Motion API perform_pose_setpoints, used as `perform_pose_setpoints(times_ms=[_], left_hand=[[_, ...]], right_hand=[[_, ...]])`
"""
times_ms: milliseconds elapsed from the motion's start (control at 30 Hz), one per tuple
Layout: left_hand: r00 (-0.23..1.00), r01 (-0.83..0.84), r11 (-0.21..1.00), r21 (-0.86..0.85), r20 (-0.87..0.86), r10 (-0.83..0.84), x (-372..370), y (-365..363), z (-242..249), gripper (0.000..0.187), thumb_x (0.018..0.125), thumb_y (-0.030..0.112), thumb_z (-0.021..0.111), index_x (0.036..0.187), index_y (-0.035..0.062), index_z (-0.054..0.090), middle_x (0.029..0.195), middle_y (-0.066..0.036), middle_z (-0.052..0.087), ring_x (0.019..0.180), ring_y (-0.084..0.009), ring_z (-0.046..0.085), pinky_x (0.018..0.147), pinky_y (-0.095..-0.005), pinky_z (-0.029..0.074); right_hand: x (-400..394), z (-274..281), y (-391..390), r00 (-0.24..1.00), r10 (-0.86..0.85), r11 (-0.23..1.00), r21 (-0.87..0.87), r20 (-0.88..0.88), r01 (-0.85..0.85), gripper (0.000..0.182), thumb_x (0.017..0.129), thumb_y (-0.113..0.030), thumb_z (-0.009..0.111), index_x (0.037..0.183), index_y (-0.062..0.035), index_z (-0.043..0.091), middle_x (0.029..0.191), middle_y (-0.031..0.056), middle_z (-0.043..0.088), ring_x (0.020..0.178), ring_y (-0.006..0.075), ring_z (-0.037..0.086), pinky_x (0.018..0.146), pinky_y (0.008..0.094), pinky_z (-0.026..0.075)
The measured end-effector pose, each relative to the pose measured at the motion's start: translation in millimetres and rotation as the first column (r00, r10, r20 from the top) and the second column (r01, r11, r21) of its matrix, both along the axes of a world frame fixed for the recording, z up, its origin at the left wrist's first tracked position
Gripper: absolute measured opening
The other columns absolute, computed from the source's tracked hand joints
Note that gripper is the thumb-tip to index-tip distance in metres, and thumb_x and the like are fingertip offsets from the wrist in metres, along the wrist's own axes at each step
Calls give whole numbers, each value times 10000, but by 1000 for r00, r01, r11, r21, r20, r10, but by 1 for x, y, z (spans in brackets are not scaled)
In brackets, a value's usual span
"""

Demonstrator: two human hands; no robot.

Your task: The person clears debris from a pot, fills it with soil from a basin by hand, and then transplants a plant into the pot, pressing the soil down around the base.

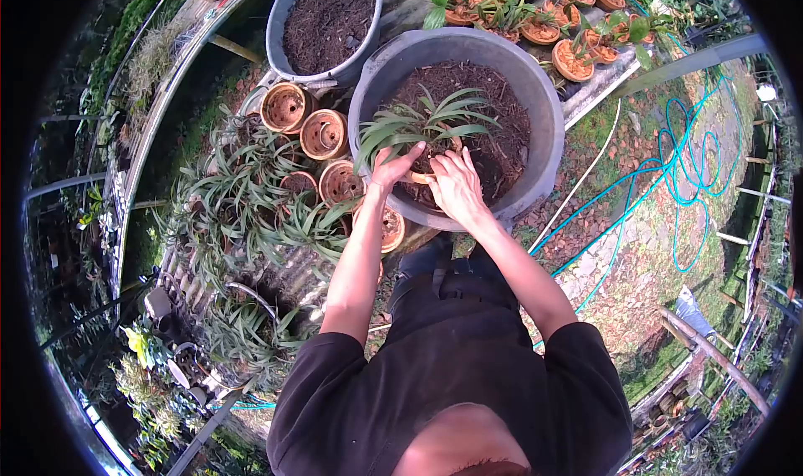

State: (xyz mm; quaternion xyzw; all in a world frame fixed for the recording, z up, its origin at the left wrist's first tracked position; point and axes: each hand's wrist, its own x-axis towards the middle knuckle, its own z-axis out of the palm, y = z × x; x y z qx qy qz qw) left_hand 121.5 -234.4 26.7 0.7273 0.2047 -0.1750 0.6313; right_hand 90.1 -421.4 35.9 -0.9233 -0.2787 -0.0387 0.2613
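Observation:
A large grey tub [535,83] holds dark potting mix and a spiky green plant [431,120] set in a small terracotta pot [418,177]. My left hand [391,166] grips the pot's near rim from the left, at the base of the leaves. My right hand [456,183] lies on the pot's right side, fingers pressed over its rim and the soil. Most of the pot is hidden under both hands.
A second grey tub of soil [328,20] stands behind left. Empty terracotta pots [322,133] and potted spiky plants [242,200] crowd the bench at left. More potted plants [544,24] sit at back. A turquoise hose [682,158] lies coiled on the ground to the right.

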Motion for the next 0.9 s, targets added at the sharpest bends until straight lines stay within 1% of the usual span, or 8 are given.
perform_pose_setpoints(times_ms=[67,333,433,467,567,700,867,900], left_hand=[[998,29,998,54,57,-32,-3,0,-7,523,909,347,753,1293,13,633,1254,-154,683,1104,-235,655,1011,-351,466],[996,23,949,315,72,-48,-7,-7,-2,563,897,397,754,1293,17,627,1251,-138,691,1141,-237,644,1016,-376,468],[992,44,958,284,101,-75,-9,-5,-1,643,862,465,772,1293,12,624,1245,-150,697,1168,-260,648,1014,-361,473],[992,24,967,253,114,-54,-11,-6,-1,628,866,445,774,1293,10,624,1246,-148,697,1162,-257,650,1013,-357,473],[989,-44,986,160,146,20,-15,-11,1,584,878,383,781,1295,6,623,1248,-145,698,1144,-248,657,1010,-348,473],[995,-103,990,98,15,102,-15,-7,-11,572,886,367,780,1284,-14,624,1222,-165,702,1137,-241,656,996,-349,483],[999,-21,994,104,-34,24,-16,-6,-2,757,886,406,776,1465,31,463,1372,-137,619,1302,-235,539,1125,-367,368],[999,-39,994,104,-1,39,-16,-7,-2,750,887,400,777,1459,29,466,1360,-140,623,1279,-237,557,1097,-370,404]], right_hand=[[-4,-10,-1,999,17,1000,25,-44,-16,450,841,-260,713,1151,63,668,1156,205,676,1189,354,593,1164,612,290],[-9,1,8,994,44,997,-66,-105,-51,365,837,-280,727,1041,22,711,971,161,721,994,335,677,1146,616,313],[-1,9,-7,993,14,958,285,-119,20,247,866,-225,706,987,-10,718,956,148,721,930,324,679,1079,533,421],[4,17,-20,978,8,917,391,-208,76,157,890,-159,680,957,-21,710,937,144,718,875,333,674,939,457,509],[25,-10,-65,919,-383,852,350,-95,391,127,891,-124,666,940,-10,692,883,149,693,850,370,658,809,458,524],[75,-64,-131,817,-544,839,-132,-191,528,678,864,-237,748,1437,-17,458,1457,235,458,1276,420,509,1087,487,427],[133,-95,-147,833,-439,896,-88,-338,436,759,828,-270,797,1462,-38,451,1525,246,408,1357,377,477,1114,464,414],[137,-111,-150,846,-338,941,-121,-412,317,729,801,-263,823,1424,-56,506,1423,242,532,1301,361,541,1091,454,445]])
